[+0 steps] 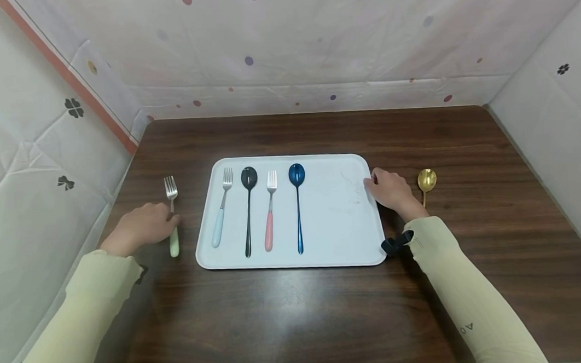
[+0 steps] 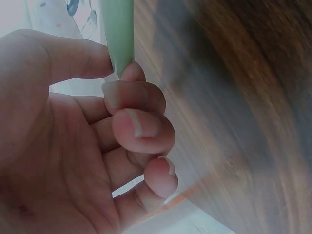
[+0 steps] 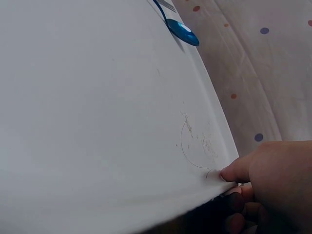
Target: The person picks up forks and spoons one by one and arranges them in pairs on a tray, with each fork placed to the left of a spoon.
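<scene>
My left hand (image 1: 147, 226) is at the table's left, pinching a fork (image 1: 171, 189) by its pale green handle (image 2: 119, 34) between thumb and fingers; the tines point away from me. On the white tray (image 1: 342, 228) lie, from left to right, a fork with a light blue handle (image 1: 218, 229), a black spoon (image 1: 248, 205), a fork with a pink handle (image 1: 269, 232) and a blue spoon (image 1: 298, 203). My right hand (image 1: 393, 191) grips the tray's right rim, thumb on top and fingers curled at the outer side. A gold spoon (image 1: 426, 180) lies just right of that hand, its handle partly hidden by the wrist.
The brown wooden table (image 1: 278, 324) has a patterned cloth (image 1: 313, 48) hanging behind it and white cloth at both sides. Brownish specks and a dark hair (image 3: 183, 141) lie on the tray's right part. A black strap (image 1: 397, 243) is at the right wrist.
</scene>
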